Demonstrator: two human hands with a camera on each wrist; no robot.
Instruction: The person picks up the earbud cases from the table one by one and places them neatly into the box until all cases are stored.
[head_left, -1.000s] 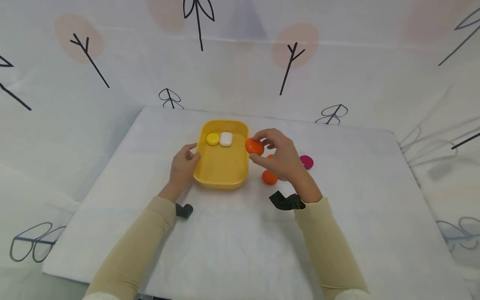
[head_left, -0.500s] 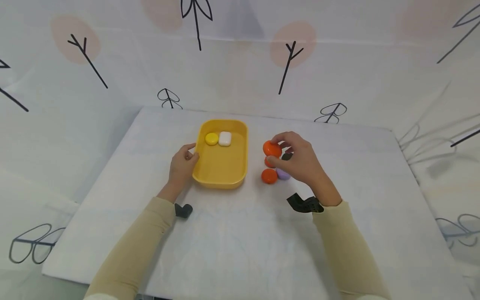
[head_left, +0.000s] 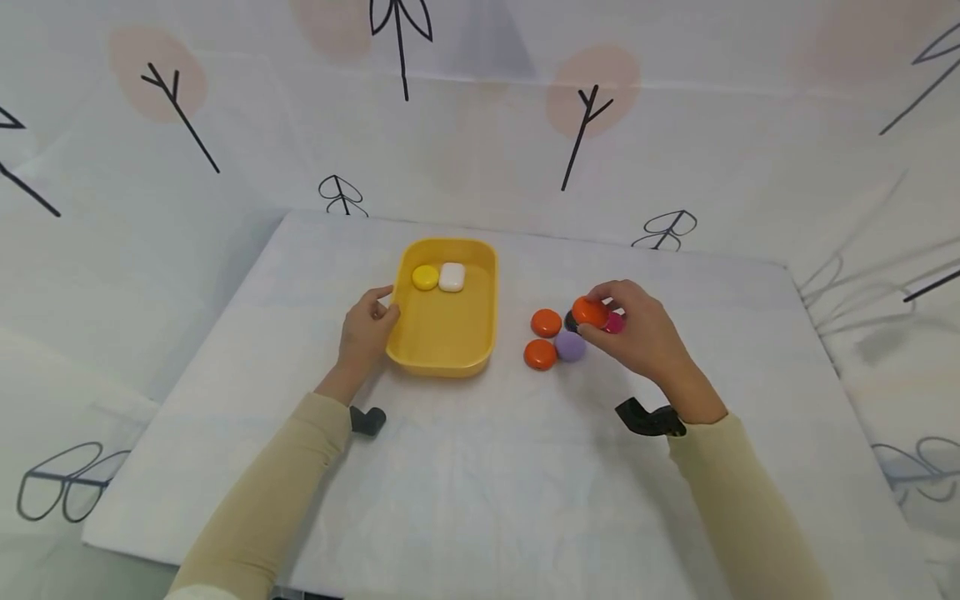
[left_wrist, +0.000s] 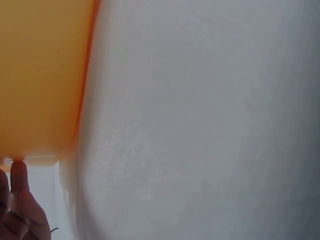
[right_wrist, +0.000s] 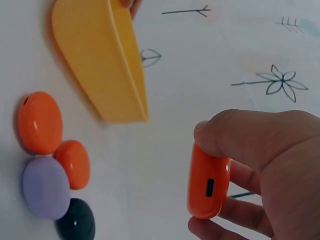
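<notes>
My right hand (head_left: 637,333) pinches an orange earbud case (right_wrist: 209,180) between thumb and fingers, and a dark port slot shows on its edge. It is lifted above the table, partly hiding a dark green case (right_wrist: 76,220) and a magenta one (head_left: 615,322). Left of that hand lie two orange cases (head_left: 546,322) and a lilac one (head_left: 570,346). My left hand (head_left: 365,333) grips the left rim of a yellow tray (head_left: 442,346); in the left wrist view a fingertip touches its wall. A yellow round case (head_left: 425,277) and a white squarish one (head_left: 452,277) lie inside the tray.
A white cloth covers the table (head_left: 480,483). Behind it rises a pale backdrop (head_left: 480,150) printed with line-drawn plants. The table's back edge runs just beyond the tray.
The right hand has moved rightward and slightly nearer, away from the tray, carrying the orange earbud case over the dark and magenta ones. The left hand and the tray have stayed put.
</notes>
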